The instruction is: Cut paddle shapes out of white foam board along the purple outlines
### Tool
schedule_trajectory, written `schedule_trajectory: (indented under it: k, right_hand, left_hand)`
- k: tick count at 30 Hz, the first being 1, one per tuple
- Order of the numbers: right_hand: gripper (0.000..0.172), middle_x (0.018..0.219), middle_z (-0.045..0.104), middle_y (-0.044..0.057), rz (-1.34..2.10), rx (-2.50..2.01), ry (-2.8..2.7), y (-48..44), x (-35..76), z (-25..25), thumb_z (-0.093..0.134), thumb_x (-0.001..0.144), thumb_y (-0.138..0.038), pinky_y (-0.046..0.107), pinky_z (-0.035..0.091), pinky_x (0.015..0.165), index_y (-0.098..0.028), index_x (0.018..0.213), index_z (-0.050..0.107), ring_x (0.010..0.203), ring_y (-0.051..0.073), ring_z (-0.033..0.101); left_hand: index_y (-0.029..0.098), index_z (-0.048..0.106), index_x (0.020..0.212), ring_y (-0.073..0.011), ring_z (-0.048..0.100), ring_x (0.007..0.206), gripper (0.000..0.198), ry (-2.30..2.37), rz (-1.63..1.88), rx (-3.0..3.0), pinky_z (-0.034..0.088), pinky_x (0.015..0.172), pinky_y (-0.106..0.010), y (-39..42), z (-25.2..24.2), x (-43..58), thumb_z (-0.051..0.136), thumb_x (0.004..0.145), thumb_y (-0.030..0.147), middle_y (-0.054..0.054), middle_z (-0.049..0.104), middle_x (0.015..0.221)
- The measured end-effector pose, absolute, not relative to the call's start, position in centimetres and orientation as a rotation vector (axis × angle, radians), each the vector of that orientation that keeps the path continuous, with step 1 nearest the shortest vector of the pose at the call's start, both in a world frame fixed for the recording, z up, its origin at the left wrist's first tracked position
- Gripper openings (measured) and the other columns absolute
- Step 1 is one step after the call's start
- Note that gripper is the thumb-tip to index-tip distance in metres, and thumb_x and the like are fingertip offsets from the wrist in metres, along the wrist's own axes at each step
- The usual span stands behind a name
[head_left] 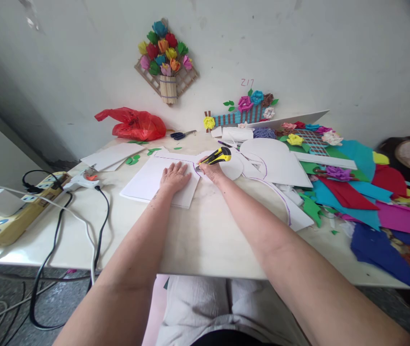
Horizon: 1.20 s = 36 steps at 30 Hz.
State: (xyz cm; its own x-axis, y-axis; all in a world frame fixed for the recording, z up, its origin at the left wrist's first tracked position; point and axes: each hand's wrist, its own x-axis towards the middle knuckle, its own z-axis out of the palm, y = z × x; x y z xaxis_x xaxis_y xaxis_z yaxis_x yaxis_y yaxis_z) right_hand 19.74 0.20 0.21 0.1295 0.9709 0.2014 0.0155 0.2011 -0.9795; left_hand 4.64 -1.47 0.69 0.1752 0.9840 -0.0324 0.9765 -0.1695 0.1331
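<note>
Mid-cut at a cluttered craft table (205, 240): left hand (174, 176) open and flat, pinning the white foam sheet (143, 185) at mid-table; right hand (210, 169) clenched round a yellow utility knife (216, 156), blade at the sheet's right edge. Likely calls next for a steady, guided draw, sheet held firm.

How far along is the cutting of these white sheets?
Done: several rounded white pieces already lie cut out to the right of the hands. In hand: the left hand presses flat on the white sheet, and the right hand holds the yellow knife with its tip at that sheet's right edge. Left: most of that sheet looks uncut, so much of the cutting probably remains.
</note>
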Motion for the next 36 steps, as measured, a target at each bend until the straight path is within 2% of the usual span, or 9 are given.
schedule_trajectory:
  k: [36]
  right_hand:
    - [0.011,0.054,0.046,-0.006,0.994,-1.099,-1.286,-0.55,20.46,0.42,0.047,0.053,-0.014,0.026,0.041,0.061,-0.018,0.061,0.054,0.058,0.011,0.046]
  left_hand:
    - [0.03,0.023,0.149,-0.0208,0.008,0.145,0.066,1.942,0.085,2.31,0.01,0.116,-0.044,-1.58,0.77,4.6,0.019,0.089,0.056,0.003,0.013,0.158]
